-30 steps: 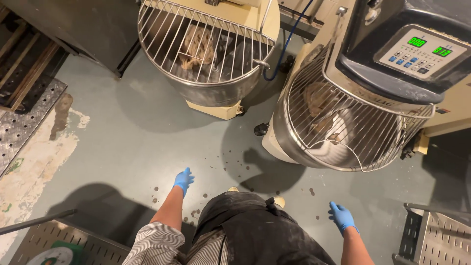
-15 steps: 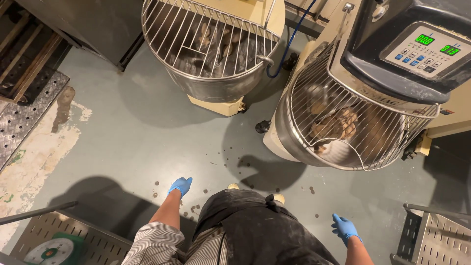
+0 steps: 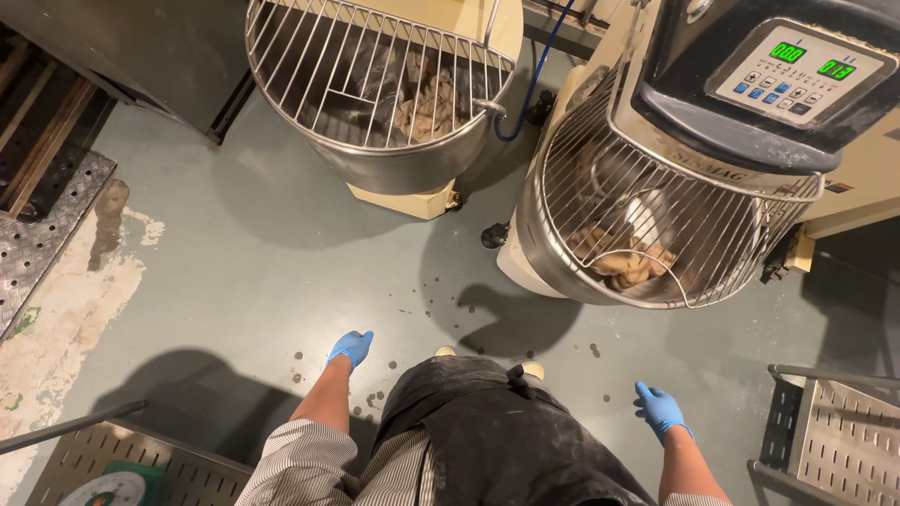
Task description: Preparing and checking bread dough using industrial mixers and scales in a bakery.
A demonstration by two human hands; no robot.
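Note:
I look down at my own body in a dark apron (image 3: 487, 431) over a grey-green floor. My left hand (image 3: 352, 348), in a blue glove, hangs at my side with its fingers curled and holds nothing. My right hand (image 3: 660, 409), also blue-gloved, hangs loose with fingers slightly apart and is empty. Ahead stand two spiral dough mixers. The left steel bowl (image 3: 403, 164) has a wire guard over brown dough (image 3: 427, 98). The right bowl (image 3: 562, 262) also holds dough (image 3: 623, 262) under its guard, below a control panel (image 3: 797, 70) with green digits.
A perforated metal platform (image 3: 42, 225) lies at the left, a scale with a round dial (image 3: 117, 487) at the lower left, and a perforated metal tray rack (image 3: 839, 431) at the lower right. A blue cable (image 3: 530, 89) hangs between the mixers. Crumbs dot the floor near my feet.
The view has shifted so the mixers sit closer and lower in frame. The dough in the right bowl has turned to a new position. Both hands still hang empty at my sides.

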